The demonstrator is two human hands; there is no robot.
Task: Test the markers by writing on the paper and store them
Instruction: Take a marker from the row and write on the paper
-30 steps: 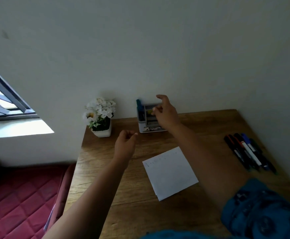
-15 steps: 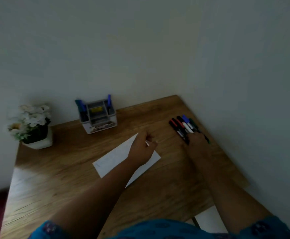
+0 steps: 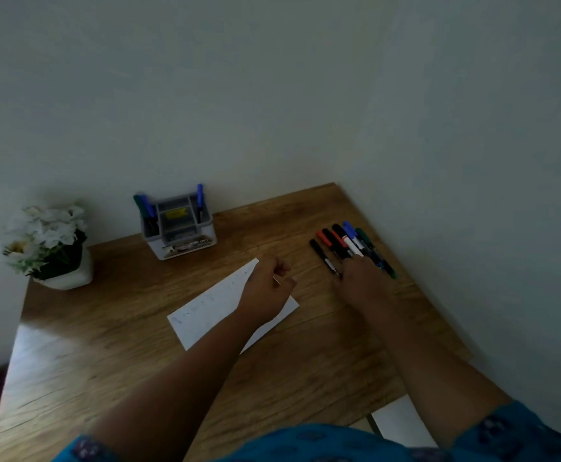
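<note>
The table (image 3: 112, 328) looks like grained wood with a soft sheen, the paper (image 3: 212, 308) matt white, the organizer (image 3: 179, 228) smooth grey plastic.

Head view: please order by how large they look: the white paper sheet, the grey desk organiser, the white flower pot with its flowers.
1. White paper sheet, largest though partly covered.
2. White flower pot with its flowers and grey desk organiser look alike; both are farther from the camera, so no ranking.
</note>
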